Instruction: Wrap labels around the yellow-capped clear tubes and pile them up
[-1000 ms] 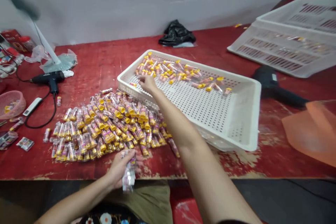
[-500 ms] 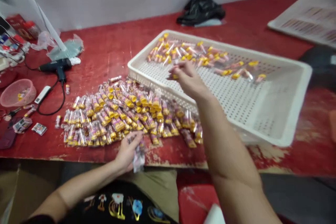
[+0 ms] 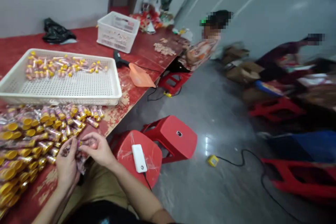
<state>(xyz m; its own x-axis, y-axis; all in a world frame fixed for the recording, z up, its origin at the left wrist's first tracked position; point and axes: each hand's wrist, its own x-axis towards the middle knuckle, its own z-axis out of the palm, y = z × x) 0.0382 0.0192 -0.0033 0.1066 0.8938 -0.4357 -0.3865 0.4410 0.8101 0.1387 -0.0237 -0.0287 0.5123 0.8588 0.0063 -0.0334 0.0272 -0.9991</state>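
My left hand (image 3: 67, 162) is closed around a bunch of printed clear plastic wrappers (image 3: 81, 163), which hang below its fingers. Against it, my right hand (image 3: 101, 150) has thumb and fingers pinched together on a small tube, mostly hidden by the fingers; something pink shows inside its palm. Both hands meet at the table's front edge, above my lap. Beside them lies a large pile of wrapped tubes with yellow ends (image 3: 39, 147). Behind the pile, a white perforated tray (image 3: 91, 87) holds loose pink tubes with yellow caps (image 3: 47, 64) along its far side.
A white crate (image 3: 117, 33), a black heat gun (image 3: 119, 59) and an orange sheet (image 3: 141, 76) lie farther along the red table. Red stools (image 3: 178, 136) stand at right, one bearing a white power bank (image 3: 139, 158). A cord (image 3: 243, 161) crosses the floor. Two people sit beyond.
The view has swung to the right. My right hand has come back from over the tray to meet my left hand, which still holds the wrappers.
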